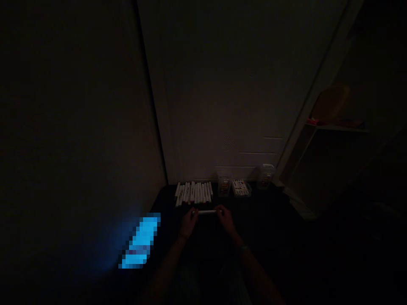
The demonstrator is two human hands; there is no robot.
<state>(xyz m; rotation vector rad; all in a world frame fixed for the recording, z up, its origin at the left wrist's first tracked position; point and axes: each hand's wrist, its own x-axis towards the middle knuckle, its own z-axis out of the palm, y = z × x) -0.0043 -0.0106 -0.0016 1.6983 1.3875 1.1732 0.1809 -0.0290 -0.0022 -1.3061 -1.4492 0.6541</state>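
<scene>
The scene is very dark. A white marker pen is held level between both hands over a dark table. My left hand is closed on its left end. My right hand is closed on its right end. Just beyond the hands lies a row of several white markers, side by side. To the right of that row stand a small clear container and a case of markers with coloured ends showing.
A glowing blue screen lies at the table's left edge. Another clear container stands at the back right. A wall and door rise right behind the table. A shelf with a yellowish object stands to the right.
</scene>
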